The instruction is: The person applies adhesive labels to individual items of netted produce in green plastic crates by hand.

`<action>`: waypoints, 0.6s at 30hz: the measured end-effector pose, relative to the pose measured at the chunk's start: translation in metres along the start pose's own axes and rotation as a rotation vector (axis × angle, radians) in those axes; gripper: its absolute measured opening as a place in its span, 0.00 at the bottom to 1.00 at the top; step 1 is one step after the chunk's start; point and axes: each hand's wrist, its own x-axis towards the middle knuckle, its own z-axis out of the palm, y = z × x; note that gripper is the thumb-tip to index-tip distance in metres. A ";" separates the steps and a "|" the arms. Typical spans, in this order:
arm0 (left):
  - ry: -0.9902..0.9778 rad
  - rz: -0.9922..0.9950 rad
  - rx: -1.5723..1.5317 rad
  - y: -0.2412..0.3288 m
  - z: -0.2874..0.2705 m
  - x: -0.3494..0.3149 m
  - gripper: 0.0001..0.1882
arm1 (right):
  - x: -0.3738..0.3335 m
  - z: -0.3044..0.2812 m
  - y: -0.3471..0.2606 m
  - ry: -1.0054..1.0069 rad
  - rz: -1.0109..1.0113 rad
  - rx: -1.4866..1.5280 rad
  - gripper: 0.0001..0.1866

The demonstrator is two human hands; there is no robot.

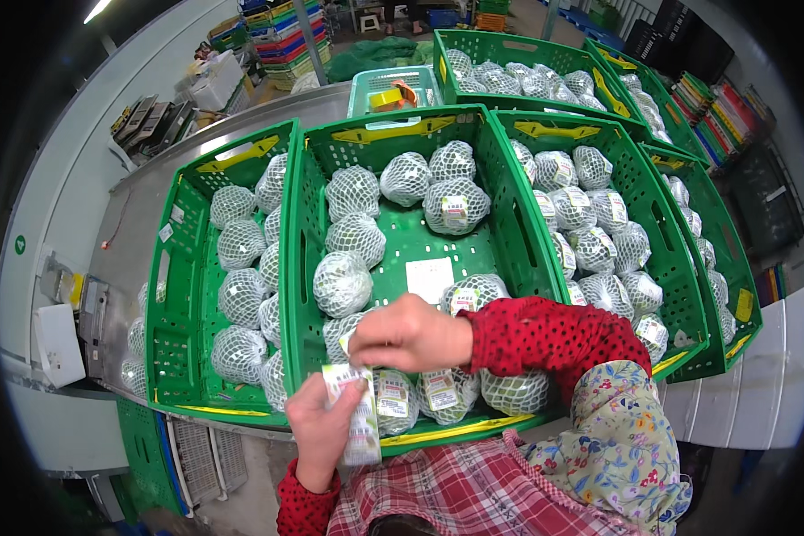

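My left hand (322,427) grips a strip of white and green printed labels (363,418) by its edge, thumb on top, at the near left corner of the middle green crate (377,131). Just above the strip's top end, my right hand (402,332) is closed in a pinch with its fingers curled down. What lies between those fingertips is hidden. Around both hands sit round greenish fruits in white foam nets (514,391). Some carry a label, such as the netted fruit (439,393) below my right hand; others, along the crate's left side, show none.
A green crate (174,295) of netted fruit stands to the left, and another crate (688,268) of labelled fruit to the right. More crates stand behind on the right. A pale teal basket (359,94) holding a yellow item (386,98) sits beyond the middle crate, on the metal table (134,210).
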 end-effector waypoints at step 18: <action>-0.063 0.182 0.322 -0.006 -0.003 0.024 0.07 | 0.008 0.009 0.030 -0.350 0.536 0.544 0.13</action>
